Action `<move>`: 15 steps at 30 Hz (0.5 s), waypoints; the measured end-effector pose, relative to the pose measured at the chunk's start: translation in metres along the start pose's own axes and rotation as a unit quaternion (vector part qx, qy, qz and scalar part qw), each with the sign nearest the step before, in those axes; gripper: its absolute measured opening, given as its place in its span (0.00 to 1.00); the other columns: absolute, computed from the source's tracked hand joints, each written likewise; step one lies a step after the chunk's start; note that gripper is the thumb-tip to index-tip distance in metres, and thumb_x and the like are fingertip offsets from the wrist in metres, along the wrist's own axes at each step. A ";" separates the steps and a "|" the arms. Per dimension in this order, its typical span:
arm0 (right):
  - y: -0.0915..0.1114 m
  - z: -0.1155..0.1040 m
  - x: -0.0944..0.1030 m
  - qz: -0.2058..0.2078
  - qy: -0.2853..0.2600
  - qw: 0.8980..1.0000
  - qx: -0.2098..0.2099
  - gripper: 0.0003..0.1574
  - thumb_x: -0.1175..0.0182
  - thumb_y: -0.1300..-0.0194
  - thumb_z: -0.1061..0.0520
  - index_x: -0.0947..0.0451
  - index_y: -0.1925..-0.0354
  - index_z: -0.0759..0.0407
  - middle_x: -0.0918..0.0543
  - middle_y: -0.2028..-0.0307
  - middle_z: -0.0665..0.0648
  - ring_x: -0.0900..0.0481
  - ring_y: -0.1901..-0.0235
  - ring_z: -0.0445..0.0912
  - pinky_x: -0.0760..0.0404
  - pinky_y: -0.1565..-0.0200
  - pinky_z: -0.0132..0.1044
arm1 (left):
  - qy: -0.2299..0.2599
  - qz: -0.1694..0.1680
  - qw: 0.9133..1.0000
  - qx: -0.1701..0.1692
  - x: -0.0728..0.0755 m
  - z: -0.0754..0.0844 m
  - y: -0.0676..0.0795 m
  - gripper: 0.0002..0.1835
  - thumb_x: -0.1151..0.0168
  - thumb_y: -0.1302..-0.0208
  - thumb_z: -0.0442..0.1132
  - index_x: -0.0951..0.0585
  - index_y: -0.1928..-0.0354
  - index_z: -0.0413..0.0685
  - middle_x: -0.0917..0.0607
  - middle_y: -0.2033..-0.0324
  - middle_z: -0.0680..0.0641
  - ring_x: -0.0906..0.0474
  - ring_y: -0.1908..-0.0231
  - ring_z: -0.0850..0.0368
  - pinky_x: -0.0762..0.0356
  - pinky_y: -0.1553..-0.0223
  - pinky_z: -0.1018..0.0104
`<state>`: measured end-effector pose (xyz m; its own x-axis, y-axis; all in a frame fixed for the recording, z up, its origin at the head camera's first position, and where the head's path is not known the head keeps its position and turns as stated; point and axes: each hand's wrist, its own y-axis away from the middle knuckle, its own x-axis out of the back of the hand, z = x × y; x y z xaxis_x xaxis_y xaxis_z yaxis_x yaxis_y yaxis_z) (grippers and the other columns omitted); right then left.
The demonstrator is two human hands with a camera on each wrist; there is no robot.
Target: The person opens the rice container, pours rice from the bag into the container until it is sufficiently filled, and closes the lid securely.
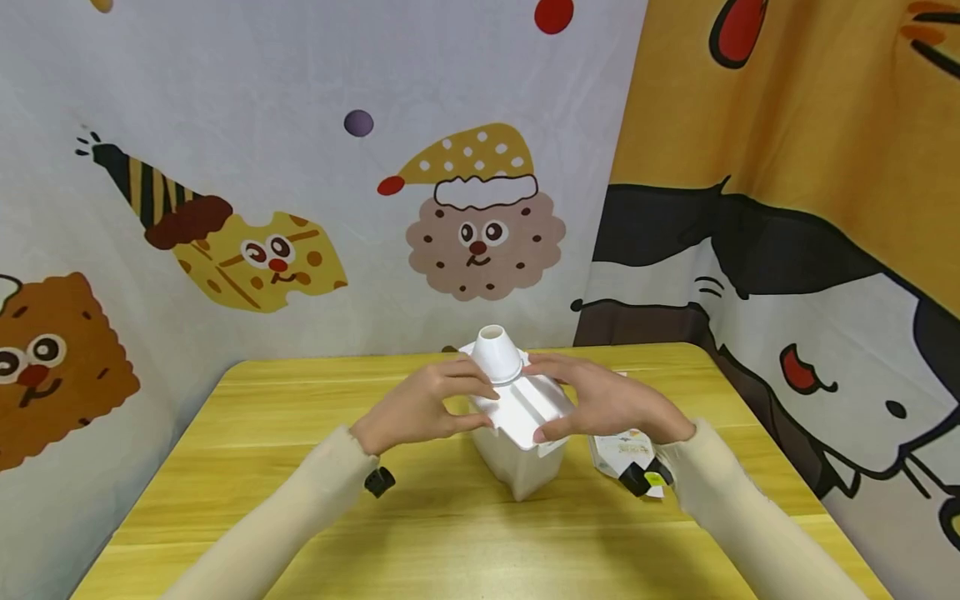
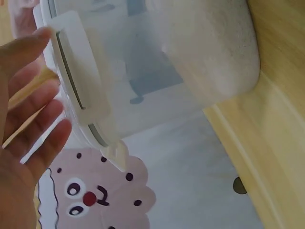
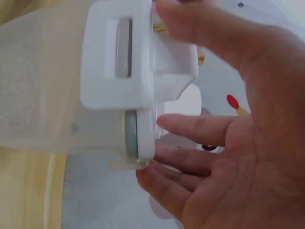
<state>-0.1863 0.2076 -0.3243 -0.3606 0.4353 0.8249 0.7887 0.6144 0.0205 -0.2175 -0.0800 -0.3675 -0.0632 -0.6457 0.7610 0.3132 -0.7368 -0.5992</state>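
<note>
A translucent white plastic storage bin (image 1: 519,468) stands on the table, with pale contents in its lower part in the left wrist view. Its white lid (image 1: 528,408) carries a tapered white cup (image 1: 495,354) at the far end. My left hand (image 1: 431,402) is at the lid's left edge, fingers spread; in the left wrist view its thumb is by a side latch (image 2: 78,67). Across the lid's right side reaches my right hand (image 1: 603,402), thumb toward the front and fingertips by the far edge. Another latch (image 3: 116,55) lies flat against the bin in the right wrist view.
A white printed packet (image 1: 624,450) lies on the wooden table (image 1: 315,417), right of the bin and partly behind my right wrist. A cartoon-print curtain (image 1: 300,125) hangs behind the table and along its right side.
</note>
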 end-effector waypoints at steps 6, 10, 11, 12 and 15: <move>0.005 -0.009 -0.006 0.033 0.020 0.999 -0.023 0.46 0.23 0.44 0.44 0.26 0.31 0.53 0.31 0.26 0.63 0.30 0.29 0.60 0.27 0.33 0.60 | 0.003 0.084 0.995 0.057 0.001 -0.008 0.002 0.16 0.21 0.43 0.40 0.14 0.54 0.45 0.14 0.55 0.52 0.22 0.52 0.59 0.19 0.48 0.67; 0.007 -0.015 -0.009 0.042 0.035 0.997 -0.045 0.42 0.24 0.44 0.43 0.23 0.34 0.55 0.29 0.28 0.65 0.29 0.30 0.61 0.28 0.32 0.60 | 0.012 0.088 0.985 0.147 -0.001 -0.013 0.002 0.24 0.22 0.42 0.41 0.20 0.47 0.41 0.17 0.51 0.45 0.20 0.49 0.54 0.17 0.45 0.60; 0.008 -0.016 -0.010 0.043 0.041 0.997 -0.048 0.42 0.24 0.43 0.43 0.23 0.34 0.55 0.28 0.29 0.66 0.28 0.30 0.61 0.28 0.32 0.60 | 0.025 0.080 0.981 0.176 -0.001 -0.014 0.002 0.27 0.22 0.41 0.42 0.22 0.44 0.41 0.18 0.50 0.43 0.20 0.47 0.52 0.17 0.43 0.59; 0.008 -0.017 -0.011 0.043 0.046 0.997 -0.049 0.41 0.25 0.42 0.43 0.23 0.34 0.55 0.28 0.29 0.65 0.28 0.30 0.61 0.28 0.31 0.60 | 0.039 0.071 0.976 0.204 -0.002 -0.015 0.002 0.30 0.23 0.41 0.42 0.25 0.41 0.41 0.18 0.48 0.41 0.20 0.46 0.50 0.17 0.43 0.58; 0.008 -0.017 -0.013 0.045 0.060 0.996 -0.048 0.39 0.27 0.40 0.43 0.23 0.34 0.54 0.27 0.29 0.65 0.28 0.30 0.61 0.28 0.31 0.60 | 0.081 0.042 0.959 0.269 -0.004 -0.019 0.001 0.36 0.24 0.39 0.43 0.29 0.32 0.42 0.18 0.43 0.40 0.20 0.42 0.47 0.18 0.40 0.57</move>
<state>-0.1666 0.1956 -0.3250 -0.2287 0.3995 0.8878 0.8606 0.5092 -0.0074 -0.2350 -0.0818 -0.3754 -0.1499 -0.7528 0.6410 0.7639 -0.4998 -0.4083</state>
